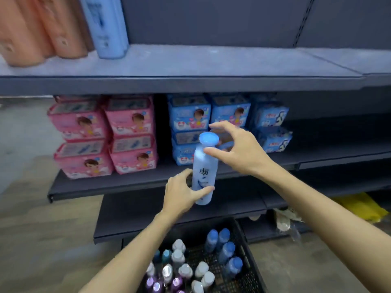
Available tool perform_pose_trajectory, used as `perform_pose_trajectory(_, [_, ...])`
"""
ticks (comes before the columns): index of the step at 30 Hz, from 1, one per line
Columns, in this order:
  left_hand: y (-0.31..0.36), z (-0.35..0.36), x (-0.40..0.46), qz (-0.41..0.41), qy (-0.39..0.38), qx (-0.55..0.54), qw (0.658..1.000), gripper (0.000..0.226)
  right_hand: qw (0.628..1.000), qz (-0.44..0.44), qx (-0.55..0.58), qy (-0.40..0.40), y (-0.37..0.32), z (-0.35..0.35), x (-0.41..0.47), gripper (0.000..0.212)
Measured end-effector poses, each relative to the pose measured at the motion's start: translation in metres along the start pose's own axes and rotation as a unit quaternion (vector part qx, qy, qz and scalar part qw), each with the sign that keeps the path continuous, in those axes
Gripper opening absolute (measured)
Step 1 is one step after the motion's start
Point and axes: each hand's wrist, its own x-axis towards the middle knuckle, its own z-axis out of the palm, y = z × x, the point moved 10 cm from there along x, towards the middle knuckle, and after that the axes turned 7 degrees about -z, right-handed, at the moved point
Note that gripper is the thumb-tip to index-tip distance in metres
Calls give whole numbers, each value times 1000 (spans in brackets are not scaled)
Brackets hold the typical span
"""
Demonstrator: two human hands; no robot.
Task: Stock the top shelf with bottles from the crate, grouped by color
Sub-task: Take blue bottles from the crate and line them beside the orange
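A pale blue bottle [204, 169] with a blue cap stands upright in mid-air in front of the middle shelf. My left hand [182, 194] grips its lower body. My right hand [237, 148] hovers at its neck, fingers spread, thumb touching just below the cap. On the top shelf [190, 62] at the far left stand orange bottles [38, 28] and a light blue bottle [105, 26]; they are blurred. The black crate [247, 271] on the floor below holds blue-capped, white-capped and purple bottles.
The middle shelf carries stacked pink packs [101, 134] on the left and blue packs [228, 119] to their right, directly behind the held bottle. A yellow bag [361, 206] and clear plastic lie on the floor at right. The top shelf right of the blue bottle is bare.
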Motion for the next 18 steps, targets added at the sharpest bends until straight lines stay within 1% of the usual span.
perform_pose_trajectory(3, [50,-51,9,28,46,7,999,51,992,22,84,91,-29,-23,11,36])
perform_pose_trajectory(5, [77,-82,13,38,64,6,997,48,985,10,109,133,-54,-38,19,29])
perform_pose_trajectory(7, [104,-109,14,53,77,4,996,45,980,-16,120,159,-84,-54,29,28])
perform_pose_trajectory(10, [139,-151,12,77,107,13,991,47,980,-54,116,151,-123,-66,44,39])
perform_pose_trajectory(13, [171,-192,10,95,148,25,984,54,989,-63,85,106,-147,-60,57,52])
perform_pose_trajectory(16, [197,-231,7,103,191,48,975,60,990,-68,86,90,-164,-58,73,58])
perform_pose_trajectory(18, [205,-251,9,110,202,55,972,61,989,-79,82,90,-181,-60,85,61])
